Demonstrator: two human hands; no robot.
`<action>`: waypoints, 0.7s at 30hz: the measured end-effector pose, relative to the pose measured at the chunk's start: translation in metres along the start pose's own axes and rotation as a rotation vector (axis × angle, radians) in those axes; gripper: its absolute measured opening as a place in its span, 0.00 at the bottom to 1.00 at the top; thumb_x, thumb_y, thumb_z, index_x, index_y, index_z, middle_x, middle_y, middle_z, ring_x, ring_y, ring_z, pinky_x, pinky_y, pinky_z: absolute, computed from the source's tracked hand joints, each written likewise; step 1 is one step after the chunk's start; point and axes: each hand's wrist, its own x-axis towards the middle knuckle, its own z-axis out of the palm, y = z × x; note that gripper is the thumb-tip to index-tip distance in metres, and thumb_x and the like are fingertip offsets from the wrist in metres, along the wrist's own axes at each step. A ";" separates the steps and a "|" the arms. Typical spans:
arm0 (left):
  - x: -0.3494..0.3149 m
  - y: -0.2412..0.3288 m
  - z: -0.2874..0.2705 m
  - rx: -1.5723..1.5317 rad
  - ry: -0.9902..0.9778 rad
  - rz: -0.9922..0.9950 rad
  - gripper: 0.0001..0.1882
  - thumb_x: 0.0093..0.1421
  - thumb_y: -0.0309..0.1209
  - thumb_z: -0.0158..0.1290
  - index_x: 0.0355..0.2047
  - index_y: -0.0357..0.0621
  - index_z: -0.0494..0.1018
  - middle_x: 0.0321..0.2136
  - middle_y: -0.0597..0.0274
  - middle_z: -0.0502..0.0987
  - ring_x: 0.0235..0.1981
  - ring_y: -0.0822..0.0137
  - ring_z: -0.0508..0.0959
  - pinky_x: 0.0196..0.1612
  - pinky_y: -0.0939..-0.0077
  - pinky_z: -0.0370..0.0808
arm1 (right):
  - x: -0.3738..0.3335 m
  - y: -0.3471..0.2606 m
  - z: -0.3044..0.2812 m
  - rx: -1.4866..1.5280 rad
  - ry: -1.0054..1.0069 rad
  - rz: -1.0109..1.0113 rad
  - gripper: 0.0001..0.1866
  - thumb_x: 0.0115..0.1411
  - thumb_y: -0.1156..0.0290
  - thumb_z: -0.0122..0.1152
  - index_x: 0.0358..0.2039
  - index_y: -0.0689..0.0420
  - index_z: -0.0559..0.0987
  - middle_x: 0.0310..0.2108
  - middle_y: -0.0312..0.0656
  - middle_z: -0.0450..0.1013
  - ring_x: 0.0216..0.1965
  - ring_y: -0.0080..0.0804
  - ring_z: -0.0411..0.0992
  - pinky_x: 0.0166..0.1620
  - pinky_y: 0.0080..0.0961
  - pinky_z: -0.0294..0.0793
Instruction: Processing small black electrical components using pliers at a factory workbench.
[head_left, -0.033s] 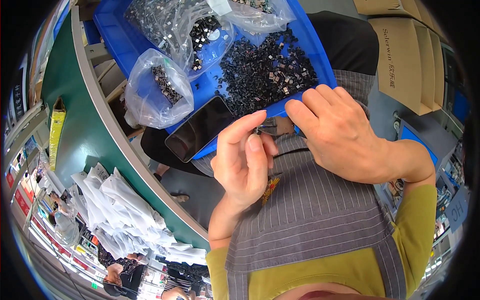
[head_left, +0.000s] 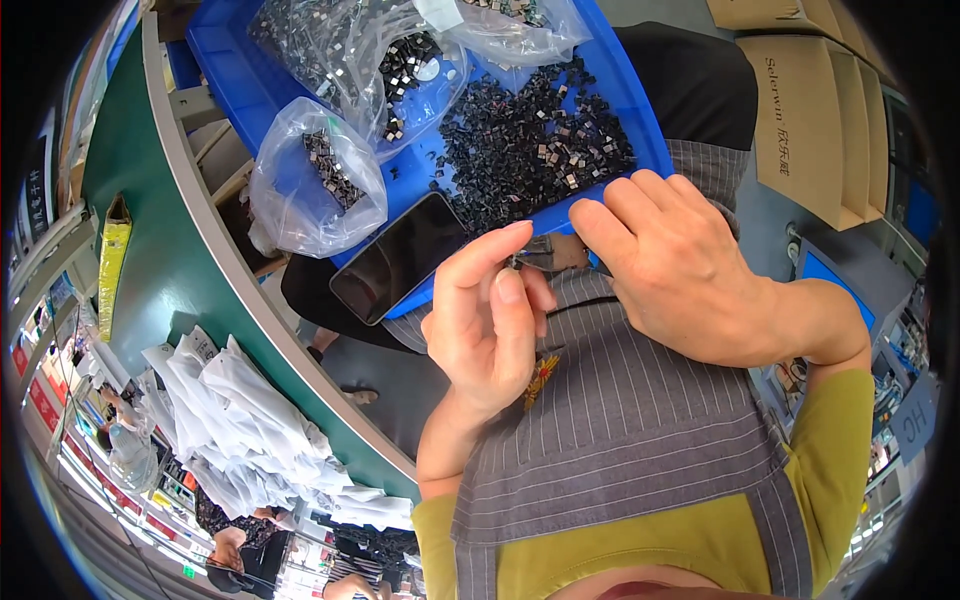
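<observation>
L hand [head_left: 482,330] w/ tiny pc [head_left: 515,262]; blk phone [head_left: 398,260] overlaps tray [head_left: 230,70], clr bag [head_left: 282,205] adj.

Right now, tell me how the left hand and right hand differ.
The left hand shows its thumb and bent fingers, a small dark piece between thumb and index finger; the right hand shows its back. The left hand's thumb tip is plainly visible, while the right hand's fingertips curl under, mostly hidden. Both are bare, near the blue tray.

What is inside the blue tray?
The tray holds loose parts, mostly black, and clear bags of more parts. Whatever lies beneath the loose parts is hidden.
</observation>
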 end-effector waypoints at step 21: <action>0.001 0.006 -0.003 -0.153 -0.066 -0.108 0.13 0.65 0.21 0.38 0.49 0.30 0.64 0.24 0.59 0.73 0.18 0.80 0.69 0.20 0.89 0.64 | 0.000 0.000 -0.011 0.090 -0.057 0.006 0.14 0.45 0.77 0.60 0.34 0.59 0.69 0.27 0.42 0.65 0.31 0.40 0.66 0.34 0.32 0.63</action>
